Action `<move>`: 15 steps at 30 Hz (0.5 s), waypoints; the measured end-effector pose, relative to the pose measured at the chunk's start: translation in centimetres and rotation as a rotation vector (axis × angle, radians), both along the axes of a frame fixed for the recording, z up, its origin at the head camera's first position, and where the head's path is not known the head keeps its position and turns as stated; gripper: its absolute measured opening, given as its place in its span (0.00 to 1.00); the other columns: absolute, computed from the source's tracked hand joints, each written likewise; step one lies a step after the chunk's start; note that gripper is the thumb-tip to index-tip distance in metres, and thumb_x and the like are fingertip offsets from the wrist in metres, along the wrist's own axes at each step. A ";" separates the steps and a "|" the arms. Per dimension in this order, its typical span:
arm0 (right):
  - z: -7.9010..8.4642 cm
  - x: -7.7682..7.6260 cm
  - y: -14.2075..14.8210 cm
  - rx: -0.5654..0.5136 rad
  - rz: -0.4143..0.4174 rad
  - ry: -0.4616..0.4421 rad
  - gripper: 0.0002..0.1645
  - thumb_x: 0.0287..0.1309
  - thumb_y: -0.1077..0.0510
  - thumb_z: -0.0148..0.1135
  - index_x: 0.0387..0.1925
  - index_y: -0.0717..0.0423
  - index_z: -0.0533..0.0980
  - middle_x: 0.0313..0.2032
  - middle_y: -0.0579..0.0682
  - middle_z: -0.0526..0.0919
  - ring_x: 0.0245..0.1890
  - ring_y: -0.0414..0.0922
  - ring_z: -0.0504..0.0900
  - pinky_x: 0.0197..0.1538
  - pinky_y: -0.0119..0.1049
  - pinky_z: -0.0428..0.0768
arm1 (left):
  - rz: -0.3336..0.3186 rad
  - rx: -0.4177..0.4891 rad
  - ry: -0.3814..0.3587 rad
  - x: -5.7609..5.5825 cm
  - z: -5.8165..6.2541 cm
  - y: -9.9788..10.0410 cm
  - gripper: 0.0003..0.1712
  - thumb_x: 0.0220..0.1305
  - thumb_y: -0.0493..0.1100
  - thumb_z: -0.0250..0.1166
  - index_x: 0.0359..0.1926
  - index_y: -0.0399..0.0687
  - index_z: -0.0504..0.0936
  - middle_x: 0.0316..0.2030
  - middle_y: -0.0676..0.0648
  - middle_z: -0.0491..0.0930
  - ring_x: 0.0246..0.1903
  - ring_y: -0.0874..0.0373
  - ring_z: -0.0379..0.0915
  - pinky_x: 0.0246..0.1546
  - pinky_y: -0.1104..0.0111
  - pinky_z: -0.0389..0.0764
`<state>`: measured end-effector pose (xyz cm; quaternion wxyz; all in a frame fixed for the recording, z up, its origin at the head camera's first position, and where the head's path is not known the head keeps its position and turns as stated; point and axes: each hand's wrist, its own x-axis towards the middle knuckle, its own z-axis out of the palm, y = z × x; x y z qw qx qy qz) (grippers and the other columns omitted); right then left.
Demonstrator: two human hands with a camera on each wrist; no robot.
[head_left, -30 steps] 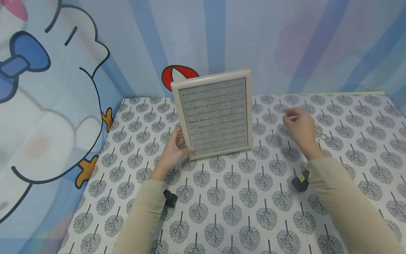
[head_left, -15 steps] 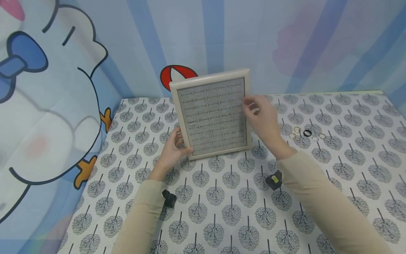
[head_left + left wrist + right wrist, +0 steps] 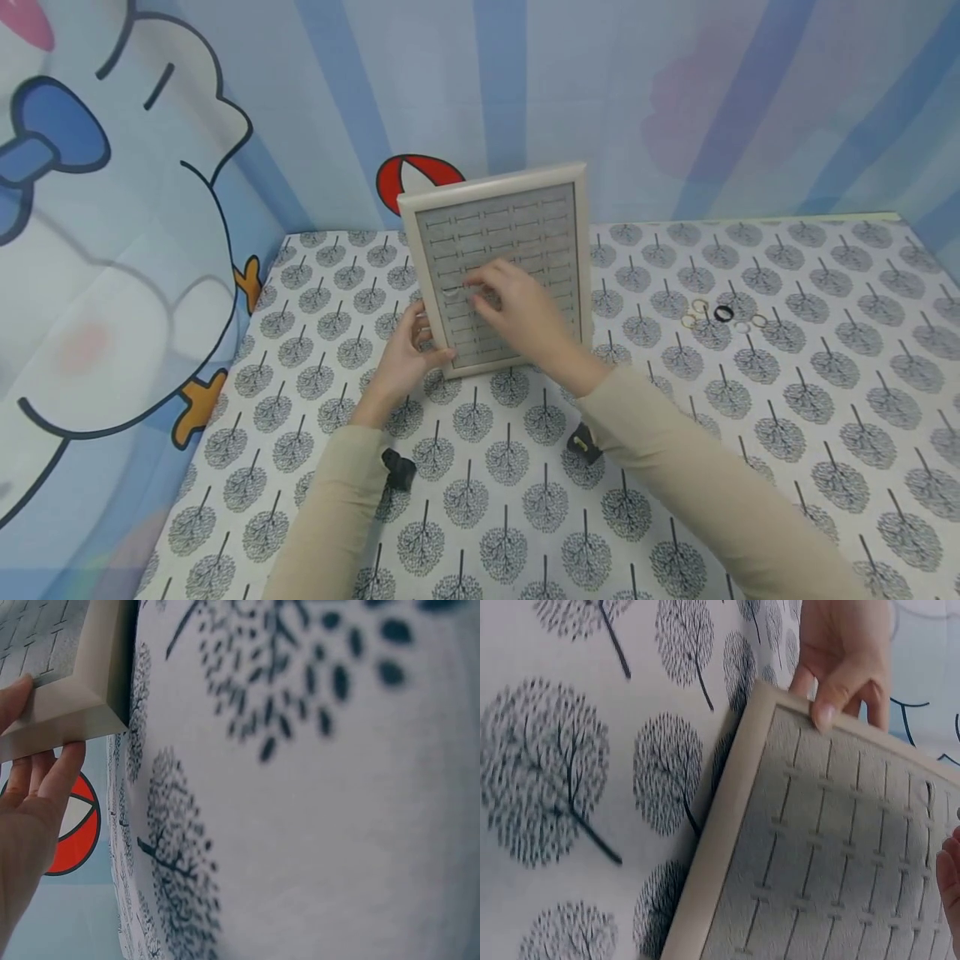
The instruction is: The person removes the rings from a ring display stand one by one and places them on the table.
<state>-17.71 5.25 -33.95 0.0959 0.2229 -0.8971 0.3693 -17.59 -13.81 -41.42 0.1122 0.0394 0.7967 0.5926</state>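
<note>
A ring display board (image 3: 517, 225) with a cream frame and grey slotted padding stands tilted back on the table. My left hand (image 3: 411, 354) grips its lower left edge, thumb on the front and fingers behind, as the left wrist view shows with the hand (image 3: 34, 802). One silvery ring (image 3: 451, 292) sits in a slot near the left side. My right hand (image 3: 517, 308) is in front of the padding, thumb and forefinger pinching a small ring beside that slot. In the right wrist view only part of this hand (image 3: 951, 877) shows, and the pinched ring is mostly hidden.
Several loose rings lie on the patterned cloth (image 3: 510, 467) to the right, among them a black ring (image 3: 723, 313) and a gold ring (image 3: 759, 320). A printed backdrop (image 3: 615, 100) rises behind the table. Black wrist cameras hang by both sleeves.
My right hand has moved left from near the loose rings, across the frame's right side, to the left part of the padding. My left hand keeps its grip; the board stays put.
</note>
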 end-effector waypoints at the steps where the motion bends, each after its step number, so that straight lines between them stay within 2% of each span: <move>1: -0.1 0.0 -0.3 0.006 0.004 -0.006 0.15 0.60 0.62 0.59 0.49 0.59 0.78 0.48 0.54 0.82 0.48 0.48 0.82 0.55 0.38 0.82 | -0.002 0.002 0.001 0.0 0.0 0.0 0.48 0.54 0.30 0.65 0.71 0.57 0.54 0.60 0.42 0.70 0.61 0.46 0.68 0.65 0.50 0.70; 7: -0.5 -0.1 -1.2 0.032 0.014 -0.029 0.15 0.61 0.61 0.59 0.50 0.58 0.78 0.50 0.53 0.81 0.51 0.47 0.81 0.59 0.38 0.79 | -0.007 0.001 0.004 -0.1 -0.3 -0.1 0.48 0.53 0.30 0.65 0.71 0.57 0.53 0.60 0.41 0.70 0.61 0.46 0.68 0.65 0.49 0.69; 15: -0.7 -0.3 -1.7 0.072 -0.019 -0.034 0.15 0.61 0.60 0.60 0.50 0.56 0.79 0.50 0.52 0.80 0.49 0.47 0.81 0.53 0.36 0.82 | -0.013 0.005 0.000 -0.2 -0.2 -0.1 0.48 0.54 0.30 0.65 0.72 0.57 0.53 0.61 0.42 0.69 0.62 0.46 0.68 0.65 0.50 0.69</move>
